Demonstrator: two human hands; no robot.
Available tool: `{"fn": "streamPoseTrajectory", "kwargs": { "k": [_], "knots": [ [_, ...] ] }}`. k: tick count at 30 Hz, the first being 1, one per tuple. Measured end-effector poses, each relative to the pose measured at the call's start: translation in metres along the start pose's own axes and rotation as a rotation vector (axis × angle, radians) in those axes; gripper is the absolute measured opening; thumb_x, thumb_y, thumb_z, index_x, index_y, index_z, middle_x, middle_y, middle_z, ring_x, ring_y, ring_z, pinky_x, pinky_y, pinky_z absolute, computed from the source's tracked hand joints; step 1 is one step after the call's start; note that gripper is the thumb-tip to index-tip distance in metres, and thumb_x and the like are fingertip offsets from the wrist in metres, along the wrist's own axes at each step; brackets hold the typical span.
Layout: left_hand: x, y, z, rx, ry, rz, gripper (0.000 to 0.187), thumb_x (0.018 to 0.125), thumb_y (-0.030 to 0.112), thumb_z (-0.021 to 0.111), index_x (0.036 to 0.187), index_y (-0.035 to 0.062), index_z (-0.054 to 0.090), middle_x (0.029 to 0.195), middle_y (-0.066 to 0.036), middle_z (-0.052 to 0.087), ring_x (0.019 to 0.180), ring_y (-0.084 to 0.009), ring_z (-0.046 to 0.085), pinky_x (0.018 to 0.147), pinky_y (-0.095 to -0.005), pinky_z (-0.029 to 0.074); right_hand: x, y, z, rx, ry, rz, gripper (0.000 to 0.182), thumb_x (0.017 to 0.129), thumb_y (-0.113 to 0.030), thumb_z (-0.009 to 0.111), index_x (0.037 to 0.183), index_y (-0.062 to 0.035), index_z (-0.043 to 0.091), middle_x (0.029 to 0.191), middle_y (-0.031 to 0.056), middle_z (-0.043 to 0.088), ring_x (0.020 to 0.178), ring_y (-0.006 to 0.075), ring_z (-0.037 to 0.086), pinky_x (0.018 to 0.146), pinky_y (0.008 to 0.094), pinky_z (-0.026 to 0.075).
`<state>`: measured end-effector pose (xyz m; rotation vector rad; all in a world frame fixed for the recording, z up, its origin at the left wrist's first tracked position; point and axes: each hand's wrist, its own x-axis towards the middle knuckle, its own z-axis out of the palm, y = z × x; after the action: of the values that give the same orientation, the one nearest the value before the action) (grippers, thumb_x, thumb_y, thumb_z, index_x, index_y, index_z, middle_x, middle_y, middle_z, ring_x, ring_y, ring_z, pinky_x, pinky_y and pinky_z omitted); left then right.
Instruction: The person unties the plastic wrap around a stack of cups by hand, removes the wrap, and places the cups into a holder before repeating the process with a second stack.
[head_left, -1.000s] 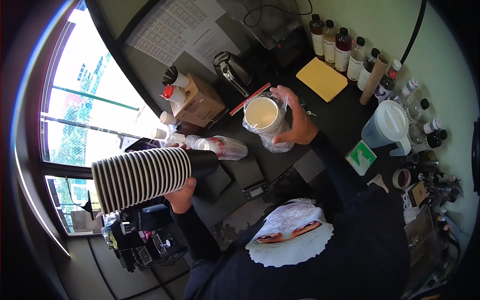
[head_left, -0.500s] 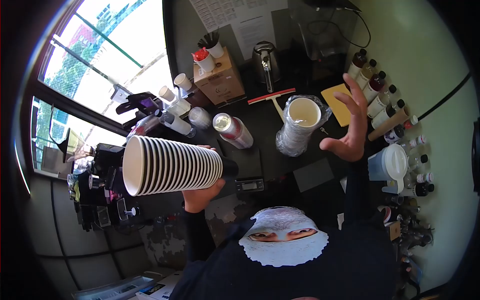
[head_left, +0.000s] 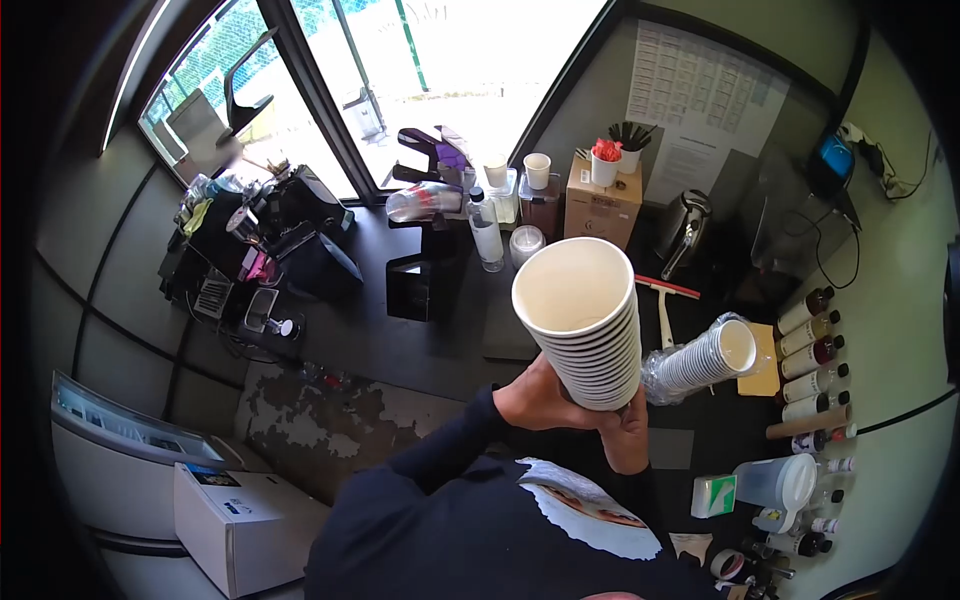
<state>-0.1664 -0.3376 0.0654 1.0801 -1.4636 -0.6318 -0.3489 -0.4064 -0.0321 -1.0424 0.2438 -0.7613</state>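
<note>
A tall stack of nested white paper cups (head_left: 592, 345) is held up in front of my chest, tilted, with the open mouth of the top cup toward the camera. My left hand (head_left: 540, 397) is closed around the lower left side of the stack. At its base my right hand (head_left: 627, 438) grips the lower right side, its fingers partly hidden by the cups. To the right of them, a stack of smaller white cups (head_left: 705, 357) in crumpled clear plastic leans over the dark counter, apart from both hands.
Behind the cups stand a cardboard box (head_left: 602, 205), a steel kettle (head_left: 685, 230), a squeegee (head_left: 665, 300) and a clear bottle (head_left: 486, 235). Several syrup bottles (head_left: 812, 350) line the right wall near a lidded pitcher (head_left: 775, 485). A coffee machine (head_left: 290, 230) is at the left.
The cup stack has swung from the left to the middle and tipped more upright. My right hand, spread and apart before, now grips its base. The camera view has turned left.
</note>
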Motion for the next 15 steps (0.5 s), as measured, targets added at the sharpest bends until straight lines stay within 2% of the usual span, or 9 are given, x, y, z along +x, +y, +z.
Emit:
{"fn": "streamPoseTrajectory", "kwargs": {
  "k": [1,2,4,5,6,9,10,13,15],
  "knots": [
    [-0.003,-0.007,-0.013,0.157,-0.075,0.037,0.111,0.063,0.028,0.098,0.151,0.0005,0.036,0.144,-0.017,0.05,0.137,-0.0295,0.047,0.12,-0.0442,0.032,0.005,0.006,0.001,-0.029,-0.013,-0.047,0.092,0.086,-0.005,0.08,0.158,-0.0071,0.024,0.15,0.0122,0.044,0.138,0.0251,0.05,0.112,0.0397,0.047],
    [-0.004,-0.003,-0.026,0.149,-0.069,0.05,0.111,0.063,0.028,0.098,0.151,0.0005,0.036,0.144,-0.017,0.05,0.137,-0.0295,0.047,0.12,-0.0442,0.032,0.009,0.005,0.01,-0.044,-0.015,-0.05,0.092,0.086,-0.005,0.08,0.158,-0.0071,0.024,0.15,0.0122,0.044,0.138,0.0251,0.05,0.112,0.0397,0.047],
    [-0.008,0.007,-0.052,0.346,0.059,0.177,0.14,0.063,0.036,0.099,0.16,0.002,0.005,0.152,-0.021,0.038,0.143,-0.0342,0.039,0.121,-0.047,0.028,0.018,0.007,0.034,0.013,0.007,-0.017,0.082,0.094,-0.017,0.075,0.157,-0.0061,0.024,0.146,0.0144,0.05,0.129,0.0264,0.058,0.103,0.0398,0.055],
    [-0.007,0.006,-0.064,0.09,0.151,0.269,0.144,0.072,0.036,0.094,0.16,0.0044,-0.015,0.159,-0.027,0.028,0.147,-0.0375,0.034,0.121,-0.0489,0.025,0.025,0.017,0.042,-0.015,0.036,-0.011,0.078,0.095,-0.018,0.074,0.155,-0.0069,0.026,0.141,0.0157,0.055,0.12,0.0276,0.064,0.096,0.041,0.061],
    [-0.006,0.007,-0.08,0.082,0.159,0.283,0.144,0.072,0.036,0.094,0.16,0.0044,-0.015,0.159,-0.027,0.028,0.147,-0.0375,0.034,0.121,-0.0489,0.025,0.028,0.023,0.052,-0.033,0.031,-0.016,0.078,0.095,-0.018,0.074,0.155,-0.0069,0.026,0.141,0.0157,0.055,0.12,0.0276,0.064,0.096,0.041,0.061],
    [0.01,0.028,-0.168,0.176,0.127,0.455,0.116,0.088,0.029,0.081,0.163,0.0027,-0.004,0.166,-0.029,0.015,0.152,-0.0387,0.026,0.115,-0.048,0.036,0.052,0.049,0.092,0.162,0.073,0.002,0.084,0.091,-0.016,0.078,0.157,-0.0105,0.026,0.126,0.0136,0.063,0.104,0.0275,0.07,0.087,0.0424,0.064],
    [0.008,0.037,-0.194,0.214,0.191,0.429,0.095,0.09,0.027,0.079,0.16,0.0001,0.021,0.162,-0.028,0.03,0.148,-0.0396,0.037,0.111,-0.0461,0.043,0.066,0.056,0.103,0.152,0.064,-0.031,0.084,0.091,-0.016,0.078,0.157,-0.0105,0.026,0.126,0.0136,0.063,0.104,0.0275,0.07,0.087,0.0424,0.064],
    [0.015,0.049,-0.285,0.557,0.23,0.425,0.049,0.101,0.026,0.064,0.138,-0.0045,0.056,0.138,-0.024,0.061,0.13,-0.0385,0.059,0.109,-0.0424,0.046,0.104,0.069,0.144,0.037,0.187,-0.099,0.083,0.089,-0.013,0.079,0.156,-0.0101,0.029,0.126,0.0131,0.063,0.102,0.0258,0.071,0.086,0.0409,0.064],
    [0.021,0.037,-0.343,0.603,0.156,0.342,0.039,0.106,0.022,0.054,0.137,-0.0012,0.059,0.136,-0.023,0.063,0.126,-0.0367,0.062,0.105,-0.0417,0.049,0.133,0.062,0.169,-0.084,0.282,-0.146,0.077,0.09,-0.004,0.075,0.155,-0.0097,0.033,0.126,0.0109,0.062,0.101,0.0223,0.069,0.085,0.0377,0.063]
  ]
}}
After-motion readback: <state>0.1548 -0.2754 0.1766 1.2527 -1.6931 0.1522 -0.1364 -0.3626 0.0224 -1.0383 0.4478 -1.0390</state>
